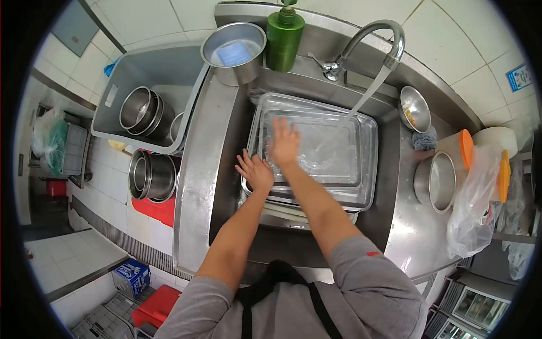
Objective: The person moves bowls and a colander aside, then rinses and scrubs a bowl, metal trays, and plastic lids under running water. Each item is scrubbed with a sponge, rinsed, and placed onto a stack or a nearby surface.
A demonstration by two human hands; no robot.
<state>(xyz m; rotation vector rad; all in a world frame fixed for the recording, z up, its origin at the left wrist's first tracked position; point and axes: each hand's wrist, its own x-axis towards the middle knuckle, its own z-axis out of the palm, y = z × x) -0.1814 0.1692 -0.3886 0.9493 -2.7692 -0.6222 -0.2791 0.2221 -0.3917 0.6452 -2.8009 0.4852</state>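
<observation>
A stack of rectangular metal trays (pixel 330 152) lies in the sink (pixel 226 152), with water from the tap (pixel 389 42) running onto the top one. My left hand (pixel 257 171) rests at the left rim of the stack, fingers spread. Over the left part of the top tray's wet surface lies my right hand (pixel 285 142), its fingers stretched out, slightly blurred. Both hands show nothing in their grasp. Below the metal trays, a pale edge (pixel 282 213) sticks out toward me.
A steel pot (pixel 234 73) with a blue cloth and a green pump bottle (pixel 285 39) stand behind the sink. Left is a grey tub (pixel 152 62) holding metal pots. On the right counter are a small bowl (pixel 415 107), a steel pot (pixel 435 181) and a plastic bag (pixel 474 203).
</observation>
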